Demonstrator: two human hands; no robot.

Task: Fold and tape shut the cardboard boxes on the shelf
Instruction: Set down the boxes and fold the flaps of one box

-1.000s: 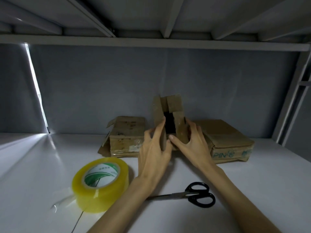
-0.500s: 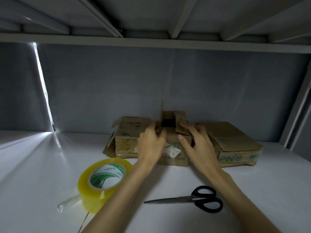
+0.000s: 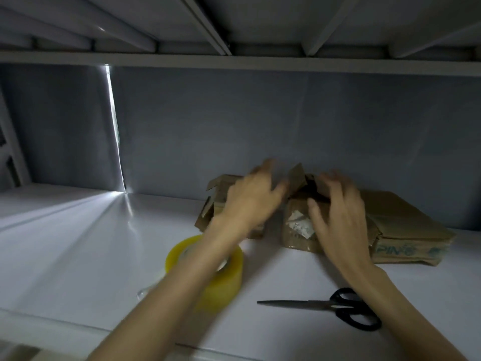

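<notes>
Head camera is showing the middle box (image 3: 296, 230) sitting near the shelf's (image 3: 78, 243) back edge, flaps half raised. Right hand (image 3: 338, 217) is resting spread fingers on its top; left hand (image 3: 250, 201), fingers spread, is hovering just beside it, blurred. Tape roll (image 3: 221, 277) and scissors (image 3: 338, 307) are lying toward the front edge.

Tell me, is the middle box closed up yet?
Not yet. On the middle box, one flap sticks up and a dark gap shows at the top. The right hand lies on it; no tape across it is visible.
</notes>
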